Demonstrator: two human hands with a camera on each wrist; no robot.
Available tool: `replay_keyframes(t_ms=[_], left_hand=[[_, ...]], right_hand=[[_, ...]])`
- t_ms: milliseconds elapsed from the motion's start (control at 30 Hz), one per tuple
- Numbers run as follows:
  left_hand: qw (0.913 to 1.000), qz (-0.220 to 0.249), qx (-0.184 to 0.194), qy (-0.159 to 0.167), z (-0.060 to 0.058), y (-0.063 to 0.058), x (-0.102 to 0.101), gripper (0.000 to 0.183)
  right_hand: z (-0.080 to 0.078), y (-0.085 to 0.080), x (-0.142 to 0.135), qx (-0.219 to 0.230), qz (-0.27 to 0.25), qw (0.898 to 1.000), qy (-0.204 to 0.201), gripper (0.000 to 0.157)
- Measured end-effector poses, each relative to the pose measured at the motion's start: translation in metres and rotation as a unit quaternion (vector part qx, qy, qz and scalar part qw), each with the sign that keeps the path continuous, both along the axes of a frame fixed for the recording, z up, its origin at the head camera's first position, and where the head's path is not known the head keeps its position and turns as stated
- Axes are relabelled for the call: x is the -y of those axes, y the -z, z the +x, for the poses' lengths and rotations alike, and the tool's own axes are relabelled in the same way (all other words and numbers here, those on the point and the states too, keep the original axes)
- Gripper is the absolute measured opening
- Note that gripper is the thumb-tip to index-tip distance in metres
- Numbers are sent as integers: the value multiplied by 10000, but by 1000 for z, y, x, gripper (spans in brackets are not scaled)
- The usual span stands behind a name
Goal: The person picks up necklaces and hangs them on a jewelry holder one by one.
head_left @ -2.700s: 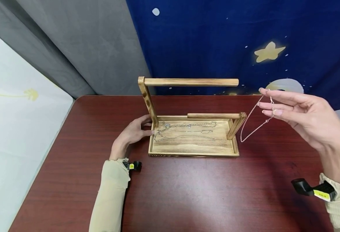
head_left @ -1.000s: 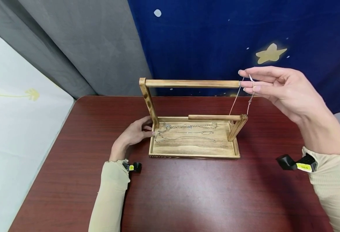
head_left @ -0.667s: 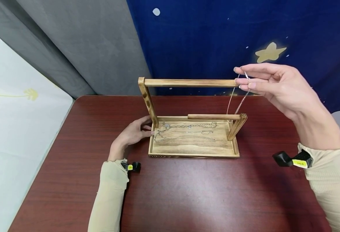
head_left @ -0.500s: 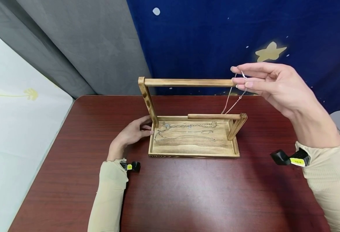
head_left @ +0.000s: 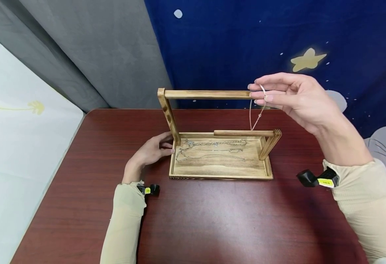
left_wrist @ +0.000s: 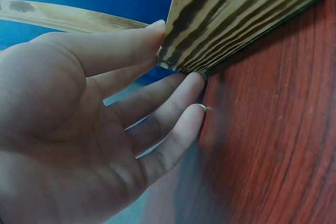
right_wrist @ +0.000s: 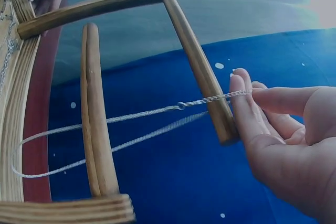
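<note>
My right hand (head_left: 303, 101) pinches a thin silver chain necklace (right_wrist: 142, 114) by its clasp end, at the free end of the upper wooden bar (head_left: 212, 94). In the right wrist view one strand passes in front of this bar and the other behind it. The loop hangs behind the lower bar (right_wrist: 94, 108). Both bars belong to a wooden jewelry stand (head_left: 221, 177) with a tray base. My left hand (head_left: 151, 149) holds the tray's left end near the tall post, thumb and fingertips against the wood, as the left wrist view (left_wrist: 165, 35) shows.
Several silver necklaces (head_left: 212, 157) lie in the tray. The stand rests on a dark red table (head_left: 226, 220). A blue curtain (head_left: 229, 44) with star patterns hangs behind, beside a grey curtain (head_left: 114, 47). White cloth (head_left: 18, 128) covers the left side.
My right hand has carried the necklace leftward from beyond the stand's right side to the upper bar's free end, bringing the loop around the bar. The left hand has stayed at the tray.
</note>
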State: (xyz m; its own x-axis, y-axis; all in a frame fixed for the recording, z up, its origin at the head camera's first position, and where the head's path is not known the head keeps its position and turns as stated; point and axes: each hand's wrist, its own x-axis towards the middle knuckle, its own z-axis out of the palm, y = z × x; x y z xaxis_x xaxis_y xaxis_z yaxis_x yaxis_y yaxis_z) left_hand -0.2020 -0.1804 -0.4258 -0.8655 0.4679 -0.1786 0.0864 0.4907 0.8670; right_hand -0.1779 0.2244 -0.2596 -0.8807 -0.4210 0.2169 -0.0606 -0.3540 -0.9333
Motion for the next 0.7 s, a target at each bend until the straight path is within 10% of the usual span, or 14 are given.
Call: replay_keyframes(t_ms=[700], left_hand=[[9999,-97,-92,-39,1,2,0,67]], right_hand=[[-3,7,30,47,592,9981,168,31]])
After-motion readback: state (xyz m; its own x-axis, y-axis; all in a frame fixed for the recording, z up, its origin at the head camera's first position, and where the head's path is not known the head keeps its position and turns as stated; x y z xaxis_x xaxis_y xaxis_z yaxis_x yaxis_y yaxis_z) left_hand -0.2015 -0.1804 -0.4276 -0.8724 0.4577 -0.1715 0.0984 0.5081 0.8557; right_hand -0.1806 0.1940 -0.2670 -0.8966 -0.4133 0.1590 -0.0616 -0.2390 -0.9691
